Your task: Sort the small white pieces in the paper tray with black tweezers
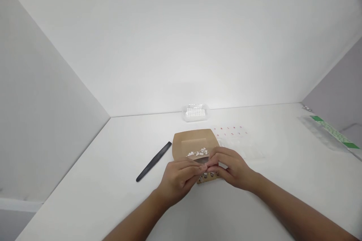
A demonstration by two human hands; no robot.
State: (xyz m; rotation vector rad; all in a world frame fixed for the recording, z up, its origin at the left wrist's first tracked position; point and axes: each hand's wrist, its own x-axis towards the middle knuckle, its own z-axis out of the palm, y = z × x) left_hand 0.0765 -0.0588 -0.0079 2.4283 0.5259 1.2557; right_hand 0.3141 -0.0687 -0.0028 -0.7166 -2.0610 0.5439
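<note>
Bright overhead glare, soft shadows, wide-angle edge distortion.

Brown paper tray (pixel 195 141), small white pieces (pixel 198 153)

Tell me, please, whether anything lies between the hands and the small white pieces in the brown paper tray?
Nothing visible does: the left hand and right hand meet at the brown paper tray's near edge, just before the white pieces.
</note>
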